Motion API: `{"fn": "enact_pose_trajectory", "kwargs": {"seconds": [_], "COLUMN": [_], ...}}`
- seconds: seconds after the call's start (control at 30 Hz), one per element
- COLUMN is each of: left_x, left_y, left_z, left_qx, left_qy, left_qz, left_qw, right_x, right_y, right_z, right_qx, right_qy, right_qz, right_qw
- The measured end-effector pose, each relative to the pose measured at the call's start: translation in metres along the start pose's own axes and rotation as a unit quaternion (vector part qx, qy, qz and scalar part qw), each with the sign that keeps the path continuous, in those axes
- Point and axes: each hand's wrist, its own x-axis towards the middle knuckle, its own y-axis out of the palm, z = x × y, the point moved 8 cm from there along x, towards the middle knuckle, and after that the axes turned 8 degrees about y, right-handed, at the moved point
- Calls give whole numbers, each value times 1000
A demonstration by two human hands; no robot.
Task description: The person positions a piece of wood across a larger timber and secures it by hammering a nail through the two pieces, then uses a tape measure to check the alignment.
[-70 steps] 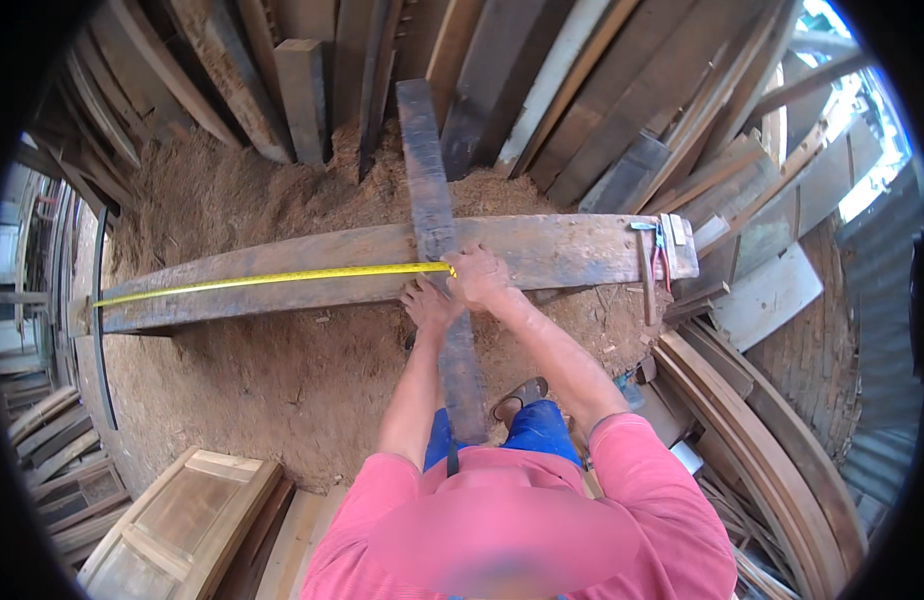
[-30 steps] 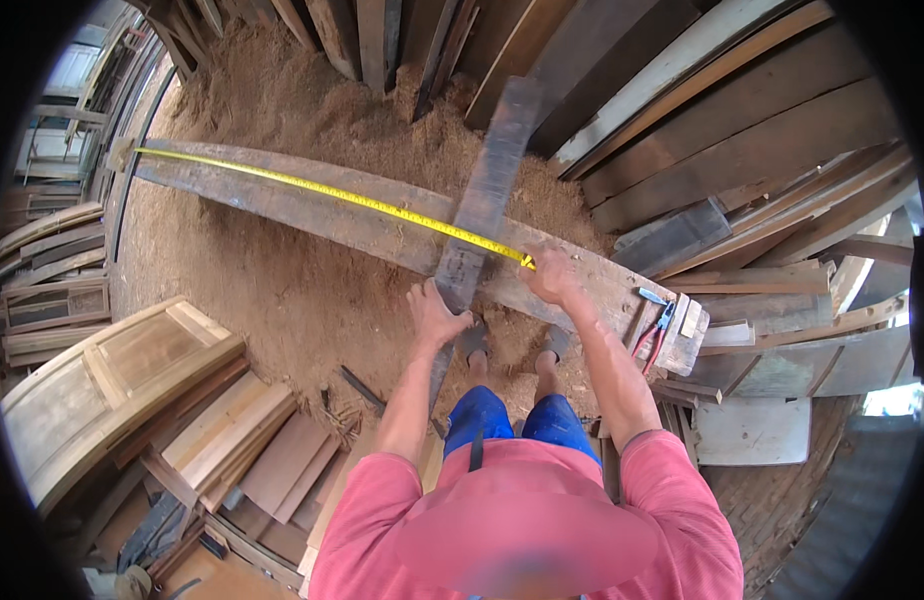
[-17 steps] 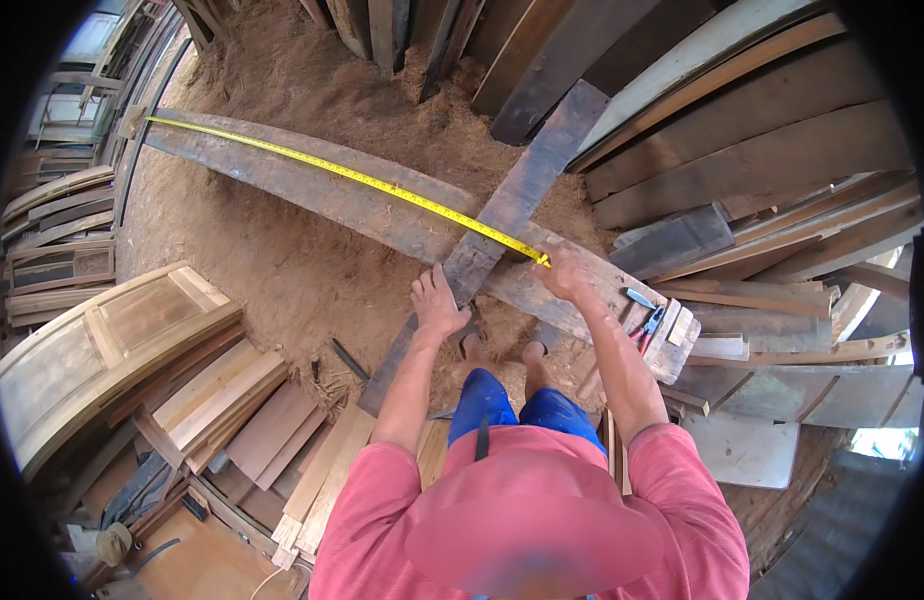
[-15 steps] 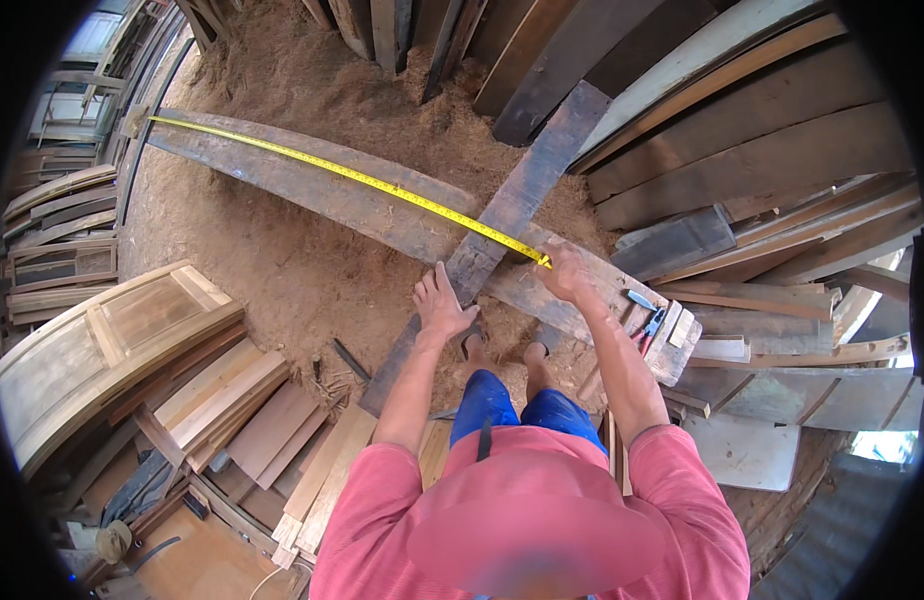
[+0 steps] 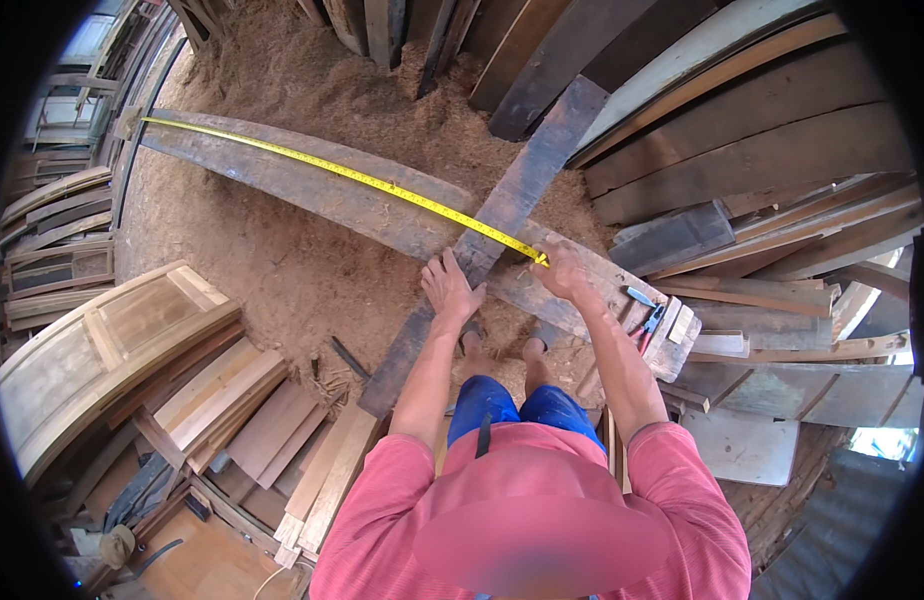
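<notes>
My right hand (image 5: 562,272) is closed around the near end of a yellow tape measure (image 5: 412,197); its case is mostly hidden by the fingers. The tape's blade runs out to the far left along a long, weathered plank (image 5: 312,190). A darker board (image 5: 527,180) crosses over this plank at an angle, and the blade passes over it. My left hand (image 5: 450,290) straddles the dark board just short of the crossing, fingers bent at its left edge and thumb toward its right. Pliers with red handles (image 5: 646,328) and a blue-handled tool (image 5: 639,297) lie at the plank's right end.
Boards lean in a thick row (image 5: 752,150) at the far right. Sawdust (image 5: 252,230) covers the ground. A panelled wooden door (image 5: 112,340) and stacked planks (image 5: 217,400) lie on the left. My feet stand close to the near side of the long plank.
My left hand has shifted slightly away from my body along the dark board, and its fingers are more bent. My right hand and the stretched tape stay almost in place.
</notes>
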Motion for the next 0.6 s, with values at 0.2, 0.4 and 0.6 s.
{"fn": "enact_pose_trajectory", "kwargs": {"seconds": [0.2, 0.4, 0.6], "left_x": [4, 13, 29], "left_y": [1, -3, -15], "left_z": [7, 15, 14], "left_qx": [-19, -20, -13], "left_qy": [-22, -5, -1], "left_qz": [-1, -39, -27], "left_qw": [1000, 999, 1000], "right_x": [1, -1, -5], "right_y": [-1, -3, -5], "right_z": [0, 2, 8], "right_qx": [11, 22, 33], "right_qy": [-17, 3, -15], "right_qz": [0, -8, -42], "right_qw": [1000, 1000, 998]}}
